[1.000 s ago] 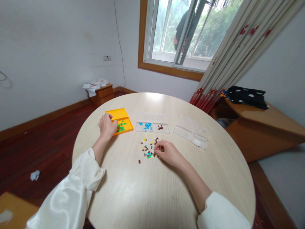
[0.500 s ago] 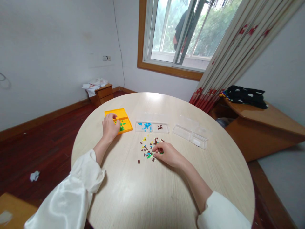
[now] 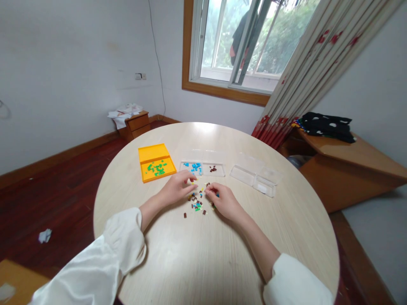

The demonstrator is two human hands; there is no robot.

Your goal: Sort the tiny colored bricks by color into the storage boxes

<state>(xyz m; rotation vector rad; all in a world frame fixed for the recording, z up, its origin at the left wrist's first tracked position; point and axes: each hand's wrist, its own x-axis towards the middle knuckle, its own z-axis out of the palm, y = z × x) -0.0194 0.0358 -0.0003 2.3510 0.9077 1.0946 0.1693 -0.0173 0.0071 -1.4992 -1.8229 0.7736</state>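
Note:
A loose pile of small mixed building bricks (image 3: 197,203), brown, green, blue, yellow and cream, lies on the round table. My left hand (image 3: 178,186) is over the pile's left edge, thumb and fingers apart, with nothing visible between them. At the right edge of the pile, my right hand (image 3: 224,200) has its thumb and fingertips pressed together; whatever they hold is too small to make out. Green bricks (image 3: 157,168) lie in the yellow open case (image 3: 154,151) at the left. Behind my hands, a clear box holds blue bricks (image 3: 195,167) in one compartment and brown bricks (image 3: 213,168) in another.
A second clear open box (image 3: 244,174) stands at the right of the table (image 3: 178,262). Against the wall is a small wooden cabinet (image 3: 138,123) with papers on it. To the right, a wooden desk (image 3: 359,169) carries dark folded cloth (image 3: 329,126).
My left hand has moved right, from the yellow case to the brick pile. My right hand stays by the pile, its fingertips slightly farther from me.

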